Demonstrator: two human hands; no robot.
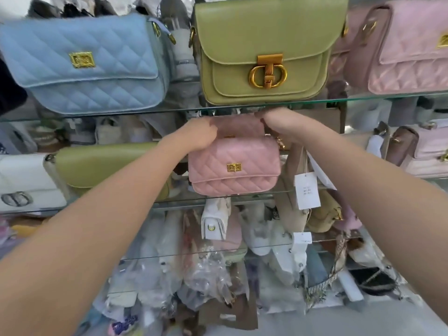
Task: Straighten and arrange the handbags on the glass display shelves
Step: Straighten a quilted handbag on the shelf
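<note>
Pink quilted bag (234, 166) on middle glass shelf (174, 204); left hand (198, 137) grips its top-left corner, right hand (280, 127) seemingly clamped on top-right

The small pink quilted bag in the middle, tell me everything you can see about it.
The small pink quilted bag looks like diamond-stitched leather, with a closed flap and a gold clasp. It stands upright, facing out, on the glass shelf beside a green bag. The left hand grips its top left corner, the right hand its top right.

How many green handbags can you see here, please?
2: upper green handbag centred on the top shelf; lower green handbag left on the middle shelf. More may be hidden.
</note>
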